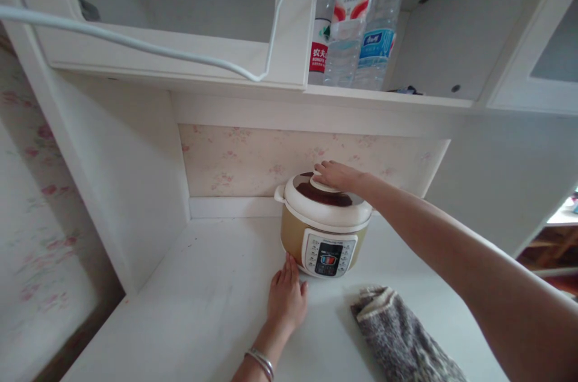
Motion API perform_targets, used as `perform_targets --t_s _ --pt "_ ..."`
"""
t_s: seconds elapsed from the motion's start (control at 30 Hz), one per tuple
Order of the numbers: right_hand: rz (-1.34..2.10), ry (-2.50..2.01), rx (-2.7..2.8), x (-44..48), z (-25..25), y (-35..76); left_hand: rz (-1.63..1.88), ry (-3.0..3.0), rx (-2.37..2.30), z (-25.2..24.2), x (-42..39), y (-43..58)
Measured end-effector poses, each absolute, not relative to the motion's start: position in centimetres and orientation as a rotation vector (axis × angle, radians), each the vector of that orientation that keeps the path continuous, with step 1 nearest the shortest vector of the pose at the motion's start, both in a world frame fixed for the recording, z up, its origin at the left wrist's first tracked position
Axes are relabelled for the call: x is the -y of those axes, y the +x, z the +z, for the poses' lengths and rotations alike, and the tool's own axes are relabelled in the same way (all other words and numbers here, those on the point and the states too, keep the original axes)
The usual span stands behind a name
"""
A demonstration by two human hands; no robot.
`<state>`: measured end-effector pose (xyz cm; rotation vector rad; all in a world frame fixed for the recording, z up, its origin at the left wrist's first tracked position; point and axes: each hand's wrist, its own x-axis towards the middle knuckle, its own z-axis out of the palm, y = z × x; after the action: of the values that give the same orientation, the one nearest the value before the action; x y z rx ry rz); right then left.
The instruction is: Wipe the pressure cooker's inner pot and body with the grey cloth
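Tan round electric cooker (pixel 323 237) with a white plastic lid sits far back on the white surface (pixel 203 309). My right hand (pixel 336 175) rests on its lid, grip open. My left hand (pixel 285 297) lies flat at the base, empty, probably steadying it.

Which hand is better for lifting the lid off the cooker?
Probably the right hand: it rests on the lid of the cooker. The left hand lies flat on the counter by its base.

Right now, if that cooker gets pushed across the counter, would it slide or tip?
The cooker looks squat and wide-based, so it probably slides rather than tips. Its lid, under the right hand, looks separate and might shift.
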<state>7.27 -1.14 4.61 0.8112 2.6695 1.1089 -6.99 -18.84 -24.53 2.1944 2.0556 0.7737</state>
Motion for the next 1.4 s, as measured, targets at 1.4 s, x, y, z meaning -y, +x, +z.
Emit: perform_targets --t_s 1.4 --pt "0.072 1.98 -2.428 20.2 -15.8 25.8 0.748 2.171 -2.029 -23.2 20.0 -7.4"
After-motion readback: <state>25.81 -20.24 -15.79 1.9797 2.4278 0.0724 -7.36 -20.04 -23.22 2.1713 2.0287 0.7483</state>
